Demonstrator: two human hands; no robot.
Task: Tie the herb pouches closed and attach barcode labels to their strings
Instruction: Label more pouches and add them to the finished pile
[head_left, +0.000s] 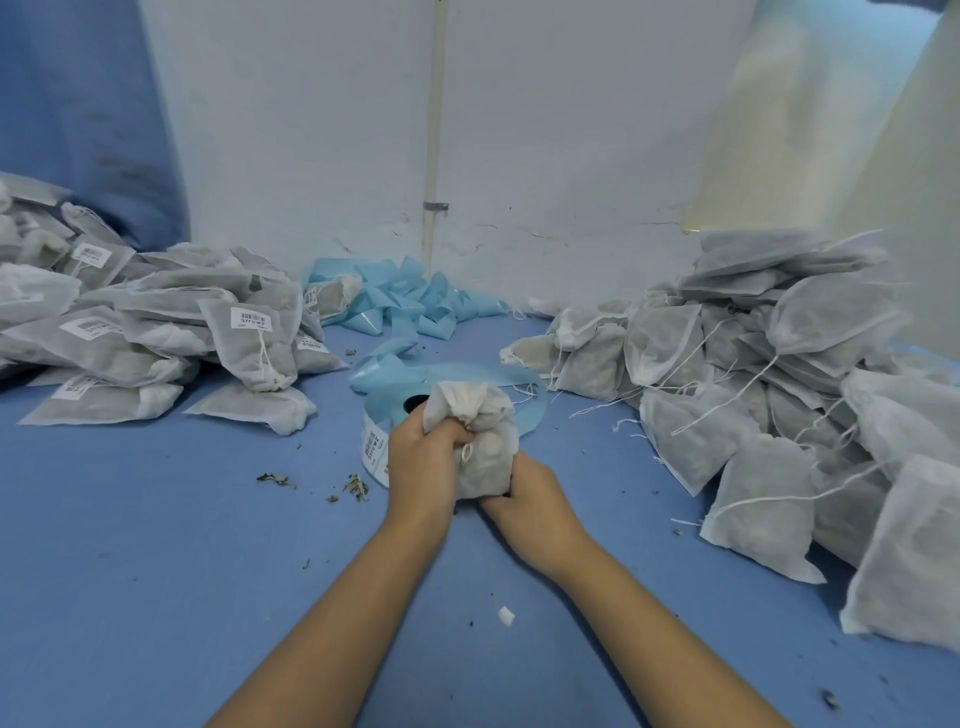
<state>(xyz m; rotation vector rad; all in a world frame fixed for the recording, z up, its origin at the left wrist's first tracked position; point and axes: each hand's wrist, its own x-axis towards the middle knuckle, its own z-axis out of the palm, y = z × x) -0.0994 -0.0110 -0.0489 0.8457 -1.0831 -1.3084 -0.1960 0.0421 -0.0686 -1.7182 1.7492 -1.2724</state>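
A white mesh herb pouch (480, 457) stands upright between both hands above the blue table. My left hand (423, 449) grips its gathered neck, where the white string is bunched. My right hand (524, 496) holds the pouch's bottom from below and the right. Behind the pouch lies a roll of barcode labels (376, 447) on light blue backing, with a strip of white labels hanging at its left side.
A pile of labelled pouches (156, 322) fills the left. Unlabelled pouches (753, 395) with loose strings are heaped at the right. Spent blue backing tape (405, 301) is crumpled against the back wall. Herb crumbs (356, 488) dot the blue table (156, 571).
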